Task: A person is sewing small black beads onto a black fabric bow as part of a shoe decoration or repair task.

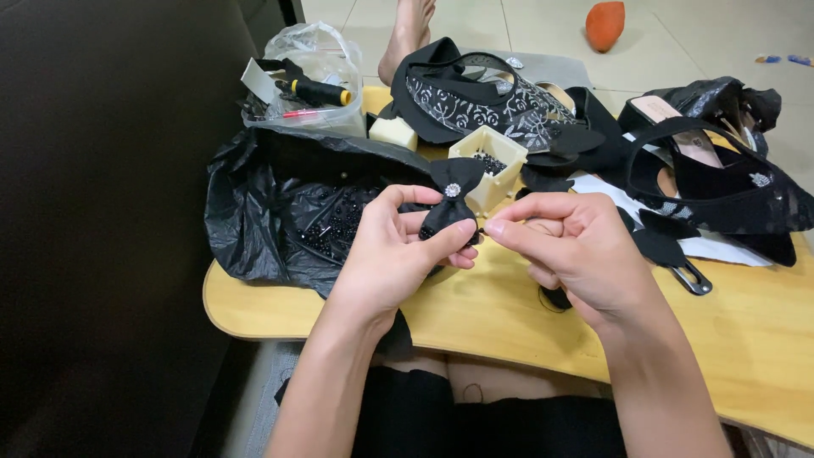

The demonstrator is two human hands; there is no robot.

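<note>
Far left, a dark upholstered mass blocks that side, and the black plastic bag (254, 212) of beads overhangs the rounded left edge of the wooden surface (475, 318). Behind it sits a clear bag (318, 59) holding a yellow-tipped tool. The left hand (386, 254) has its fingers clamped on the black fabric bow (452, 199), held above the surface just in front of the cream bead box (487, 161). The right hand (577, 246) has thumb and forefinger pinched together at the bow's edge; whatever they grip is too small to make out. Bare surface lies open along the near edge. Further right, black shoe uppers (721, 182) and fabric cutouts crowd the surface; the far right is cut off.
</note>
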